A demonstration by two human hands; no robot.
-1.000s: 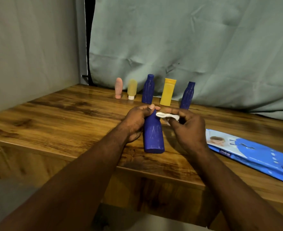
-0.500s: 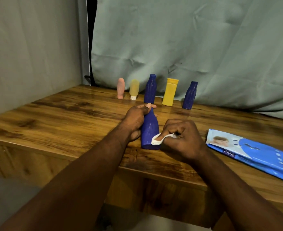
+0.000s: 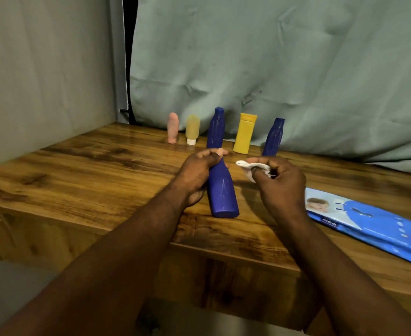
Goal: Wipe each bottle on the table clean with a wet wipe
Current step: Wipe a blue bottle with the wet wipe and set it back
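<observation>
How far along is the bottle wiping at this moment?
Done: no bottle shows as finished; cleanliness can't be judged. In hand: left hand grips the near blue bottle by its neck; right hand holds a wipe beside it, apart. Left: likely the back row, pink, tan, tall blue, yellow, short blue bottles, none handled.

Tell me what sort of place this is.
Likely a makeshift indoor recording corner: a wooden table set against a plain wall, a creased grey-green cloth backdrop hung behind it, and a row of bottles staged along the back.
</observation>
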